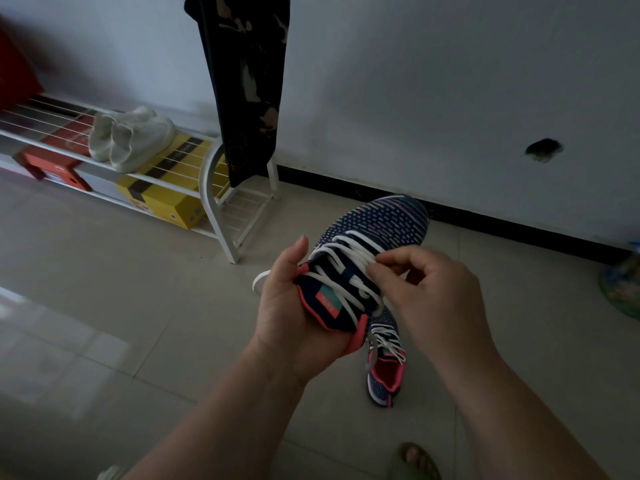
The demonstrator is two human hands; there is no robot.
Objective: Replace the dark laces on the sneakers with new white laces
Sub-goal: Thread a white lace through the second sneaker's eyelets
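A navy knit sneaker [384,220] with a coral collar is held in the air, toe pointing away. My left hand [294,306] cups its heel and left side. White laces [346,261] cross its eyelets. My right hand [429,289] pinches a lace crossing on the right side of the tongue. A loose lace end [259,279] loops out behind my left thumb. The second matching sneaker [386,368] lies on the floor below, also threaded with white laces.
A white wire shoe rack [214,188] stands at the left with white sneakers [131,140] on top and yellow [166,202] and red [52,161] boxes under it. Dark patterned cloth [249,84] hangs by the wall. My green slipper [412,462] is at the bottom.
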